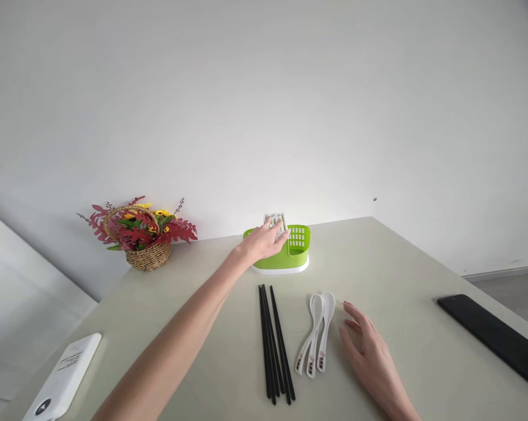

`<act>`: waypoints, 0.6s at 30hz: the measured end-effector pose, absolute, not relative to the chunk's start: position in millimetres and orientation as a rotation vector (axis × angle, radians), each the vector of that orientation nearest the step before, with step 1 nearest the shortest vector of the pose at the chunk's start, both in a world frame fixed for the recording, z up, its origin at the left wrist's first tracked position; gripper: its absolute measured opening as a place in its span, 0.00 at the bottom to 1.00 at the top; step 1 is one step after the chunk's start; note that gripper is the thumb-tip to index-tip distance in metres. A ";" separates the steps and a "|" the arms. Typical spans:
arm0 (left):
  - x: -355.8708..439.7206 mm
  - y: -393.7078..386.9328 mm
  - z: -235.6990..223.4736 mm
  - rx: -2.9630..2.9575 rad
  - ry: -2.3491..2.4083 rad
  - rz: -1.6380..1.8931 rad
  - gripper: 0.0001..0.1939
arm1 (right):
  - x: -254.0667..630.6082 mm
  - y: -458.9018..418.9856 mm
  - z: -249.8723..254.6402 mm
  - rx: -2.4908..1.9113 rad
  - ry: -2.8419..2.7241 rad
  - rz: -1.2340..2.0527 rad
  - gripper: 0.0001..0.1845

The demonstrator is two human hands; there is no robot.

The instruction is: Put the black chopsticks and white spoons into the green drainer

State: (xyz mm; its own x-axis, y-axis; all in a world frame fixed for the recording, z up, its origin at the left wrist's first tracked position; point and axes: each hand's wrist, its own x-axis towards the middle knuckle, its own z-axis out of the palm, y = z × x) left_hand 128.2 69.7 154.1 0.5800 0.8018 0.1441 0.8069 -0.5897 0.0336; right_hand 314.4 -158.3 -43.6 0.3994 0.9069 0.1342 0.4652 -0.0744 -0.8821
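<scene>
A green plastic cutlery holder (299, 248) on a white base stands near the table's far edge. My left hand (266, 242) reaches out over its left half, fingers closed round a white utensil (276, 220) that pokes up from the holder. Several black chopsticks (276, 342) lie side by side in front of it. Right of them lie three white spoons (316, 330), bowls away from me. My right hand (366, 345) rests flat on the table just right of the spoons, fingers spread and holding nothing.
A wicker basket of red and yellow flowers (143, 234) sits at the table's far left corner. A white power bank (64, 377) lies at the near left edge. A long black flat object (494, 336) lies at the right. The beige table (404, 263) stands against a white wall.
</scene>
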 end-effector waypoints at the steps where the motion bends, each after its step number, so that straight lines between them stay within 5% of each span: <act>1: 135.7 66.7 153.8 -2.762 -1.387 -0.220 0.39 | 314.4 -158.2 -43.4 -1.701 -1.208 0.589 0.29; 11: 145.3 42.2 148.4 -2.776 -1.376 -0.403 0.34 | 314.6 -157.4 -44.3 -1.667 -1.211 0.597 0.28; 18: 66.3 34.6 113.9 -2.378 -1.541 -1.288 0.26 | 313.8 -160.9 -42.6 -1.646 -1.207 0.539 0.27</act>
State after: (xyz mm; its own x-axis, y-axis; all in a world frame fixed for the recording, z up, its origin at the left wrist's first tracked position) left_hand 66.3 34.6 113.9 0.1673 0.7442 0.6466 0.7684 -0.5094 0.3874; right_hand 313.8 -160.9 -42.6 0.4062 0.8941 0.1886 0.4559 -0.0194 -0.8898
